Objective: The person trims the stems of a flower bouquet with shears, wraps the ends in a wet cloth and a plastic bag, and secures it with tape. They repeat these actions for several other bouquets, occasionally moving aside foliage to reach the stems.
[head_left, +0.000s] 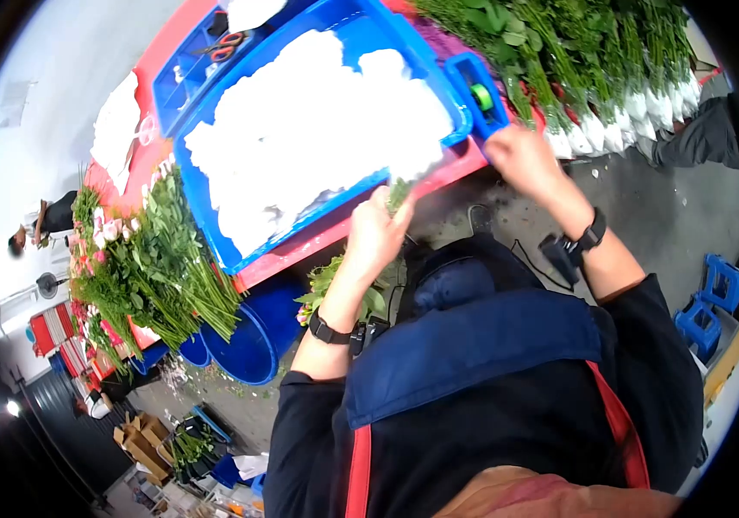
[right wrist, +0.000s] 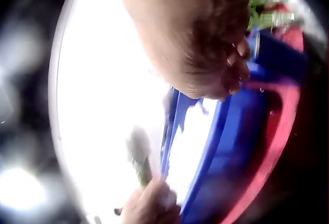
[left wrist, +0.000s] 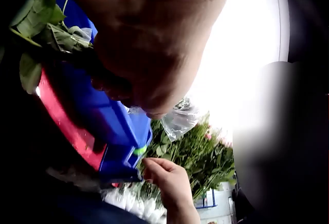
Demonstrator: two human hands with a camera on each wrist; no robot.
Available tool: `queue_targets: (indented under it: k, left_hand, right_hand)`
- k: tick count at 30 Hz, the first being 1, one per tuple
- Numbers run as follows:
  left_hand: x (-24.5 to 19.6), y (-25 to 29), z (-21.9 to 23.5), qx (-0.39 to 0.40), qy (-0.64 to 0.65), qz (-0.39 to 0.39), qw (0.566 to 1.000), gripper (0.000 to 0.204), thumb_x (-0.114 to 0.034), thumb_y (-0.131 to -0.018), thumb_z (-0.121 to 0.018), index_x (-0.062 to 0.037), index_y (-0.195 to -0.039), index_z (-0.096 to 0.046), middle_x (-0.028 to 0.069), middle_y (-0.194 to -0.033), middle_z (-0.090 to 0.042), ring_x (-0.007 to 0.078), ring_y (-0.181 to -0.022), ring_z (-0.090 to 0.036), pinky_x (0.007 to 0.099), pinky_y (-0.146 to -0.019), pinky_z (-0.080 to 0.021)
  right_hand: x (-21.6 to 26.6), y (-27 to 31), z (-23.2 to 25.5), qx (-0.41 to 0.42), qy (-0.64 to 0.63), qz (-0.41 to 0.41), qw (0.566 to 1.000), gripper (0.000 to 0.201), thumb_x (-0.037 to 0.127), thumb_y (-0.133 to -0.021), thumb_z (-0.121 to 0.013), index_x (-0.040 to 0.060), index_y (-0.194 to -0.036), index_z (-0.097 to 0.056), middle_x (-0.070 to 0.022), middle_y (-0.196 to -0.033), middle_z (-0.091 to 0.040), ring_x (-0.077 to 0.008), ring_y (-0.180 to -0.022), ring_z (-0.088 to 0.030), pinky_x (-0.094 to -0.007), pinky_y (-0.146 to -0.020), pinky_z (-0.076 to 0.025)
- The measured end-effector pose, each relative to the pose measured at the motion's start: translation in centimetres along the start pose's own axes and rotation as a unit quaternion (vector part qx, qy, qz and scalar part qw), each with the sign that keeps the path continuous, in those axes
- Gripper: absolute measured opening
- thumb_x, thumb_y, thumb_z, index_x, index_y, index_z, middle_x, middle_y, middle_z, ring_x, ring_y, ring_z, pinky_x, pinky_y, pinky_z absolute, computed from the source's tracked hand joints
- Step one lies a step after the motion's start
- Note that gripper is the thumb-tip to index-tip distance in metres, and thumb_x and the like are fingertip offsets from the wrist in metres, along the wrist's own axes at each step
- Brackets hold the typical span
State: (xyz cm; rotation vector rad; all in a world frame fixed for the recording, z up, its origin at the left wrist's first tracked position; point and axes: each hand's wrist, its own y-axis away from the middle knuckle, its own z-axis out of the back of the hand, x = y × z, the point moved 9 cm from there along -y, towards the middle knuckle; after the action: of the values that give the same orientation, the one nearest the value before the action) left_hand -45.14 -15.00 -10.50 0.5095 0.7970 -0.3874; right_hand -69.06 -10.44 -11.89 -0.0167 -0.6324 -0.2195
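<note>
My left hand [head_left: 376,231] grips a bunch of flower stems [head_left: 399,195] over the near edge of the blue tray. Leaves and blossoms [head_left: 326,298] of that bunch hang below the hand, toward my body. From its other side a clear plastic wrap [left wrist: 180,119] sticks out around the stem ends. My right hand [head_left: 525,160], blurred in the head view, is at the near end of a blue tape dispenser [head_left: 479,93] with a green roll [head_left: 481,97]. Its thumb and fingers pinch together at the dispenser's edge in the left wrist view; the tape end between them is hidden.
The blue tray [head_left: 205,207] of white fluffy material stands on a pink table [head_left: 300,249]. Scissors [head_left: 228,46] lie in a side compartment. Bunches with white-wrapped ends [head_left: 594,134] lie at right, loose flowers [head_left: 158,250] at left. Blue buckets [head_left: 240,350] stand below the table.
</note>
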Motion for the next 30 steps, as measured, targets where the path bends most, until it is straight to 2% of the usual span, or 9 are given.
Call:
queue_targets:
  k: [1,6,12,17,24,26,27,29,30]
  left_hand:
    - [-0.4,-0.3,-2.3,0.011,-0.003,-0.021,1.000,0.026,-0.025,-0.091,-0.060,0.0009,-0.095,-0.060,0.0180,-0.068,-0.060,0.0280,-0.064,-0.061,0.0384,-0.062,-0.048]
    - [-1.2,-2.9,-14.7,0.185,-0.060,-0.024,0.981,0.030,-0.027,-0.090,-0.057,0.0022,-0.087,-0.058,0.0196,-0.070,-0.060,0.0313,-0.068,-0.061,0.0408,-0.067,-0.047]
    - [-4.8,-6.1,-19.9,0.213,0.070,-0.054,0.973,0.025,-0.022,-0.088,-0.062,0.0018,-0.085,-0.060,0.0050,-0.066,-0.060,0.0165,-0.060,-0.057,0.0335,-0.059,-0.047]
    - [-10.5,-1.6,-19.8,0.389,0.185,0.144,0.891,0.024,-0.024,-0.088,-0.064,-0.0071,-0.074,-0.056,-0.0030,-0.054,-0.044,0.0060,-0.038,-0.035,0.0249,-0.036,-0.026]
    - [-12.9,-0.2,-17.3,0.259,0.063,0.012,0.964,0.040,-0.038,-0.086,-0.060,0.0014,-0.082,-0.063,0.0225,-0.071,-0.061,0.0333,-0.068,-0.062,0.0403,-0.069,-0.048]
    - [-13.4,0.1,-16.5,0.233,0.005,-0.037,0.972,0.028,-0.029,-0.090,-0.062,-0.0007,-0.086,-0.063,0.0119,-0.064,-0.056,0.0141,-0.061,-0.052,0.0328,-0.063,-0.047]
    - [-13.5,0.2,-15.8,0.204,0.004,-0.049,0.978,0.029,-0.029,-0.089,-0.062,-0.0002,-0.084,-0.062,0.0134,-0.063,-0.055,0.0141,-0.060,-0.053,0.0335,-0.061,-0.048]
    - [-12.5,-0.1,-14.5,0.145,-0.026,-0.028,0.989,0.035,-0.034,-0.087,-0.059,-0.0004,-0.080,-0.063,0.0237,-0.072,-0.060,0.0424,-0.074,-0.062,0.0458,-0.065,-0.048]
    - [-11.1,-0.6,-14.4,0.114,-0.049,-0.033,0.992,0.033,-0.034,-0.086,-0.059,-0.0018,-0.083,-0.063,0.0236,-0.074,-0.062,0.0415,-0.076,-0.063,0.0469,-0.067,-0.049]
  right_hand:
    - [-2.7,-0.4,2.2,-0.024,0.041,-0.042,0.998,0.021,0.024,-0.083,-0.065,0.0051,-0.090,-0.071,-0.0154,-0.088,-0.067,-0.0313,-0.083,-0.065,-0.0385,-0.071,-0.051]
    - [-9.7,-2.8,-2.1,0.117,-0.251,-0.117,0.954,0.021,0.022,-0.074,-0.074,0.0029,-0.082,-0.072,-0.0083,-0.071,-0.068,-0.0123,-0.065,-0.061,-0.0310,-0.062,-0.048]
    - [-3.4,5.9,3.0,0.183,-0.184,0.016,0.966,0.012,0.011,-0.080,-0.070,0.0013,-0.075,-0.065,-0.0047,-0.071,-0.053,-0.0120,-0.065,-0.051,-0.0281,-0.062,-0.044]
    - [-9.4,8.3,1.7,0.072,-0.520,-0.023,0.851,0.023,0.007,-0.082,-0.070,-0.0006,-0.104,-0.064,-0.0082,-0.102,-0.067,-0.0101,-0.096,-0.060,-0.0300,-0.081,-0.049]
    - [-3.2,3.2,6.4,-0.104,-0.113,0.305,0.940,0.037,0.014,-0.074,-0.074,0.0050,-0.108,-0.062,-0.0091,-0.106,-0.063,-0.0288,-0.101,-0.060,-0.0366,-0.086,-0.049]
    - [-3.3,4.9,4.0,-0.050,0.010,0.434,0.900,0.028,0.016,-0.078,-0.067,0.0085,-0.105,-0.063,-0.0085,-0.107,-0.064,-0.0298,-0.097,-0.058,-0.0384,-0.083,-0.048]
    - [-7.7,4.0,-0.3,0.076,-0.357,0.265,0.892,0.027,0.013,-0.079,-0.065,0.0068,-0.104,-0.063,-0.0096,-0.104,-0.063,-0.0295,-0.099,-0.058,-0.0382,-0.084,-0.047]
    - [-9.4,5.0,-0.4,0.068,-0.431,0.150,0.887,0.027,0.014,-0.078,-0.063,0.0075,-0.105,-0.062,-0.0095,-0.104,-0.063,-0.0281,-0.097,-0.058,-0.0374,-0.082,-0.047]
    - [-5.4,6.1,4.3,-0.055,-0.161,0.226,0.959,0.029,0.017,-0.077,-0.063,0.0099,-0.105,-0.062,-0.0082,-0.106,-0.063,-0.0271,-0.094,-0.058,-0.0368,-0.079,-0.046]
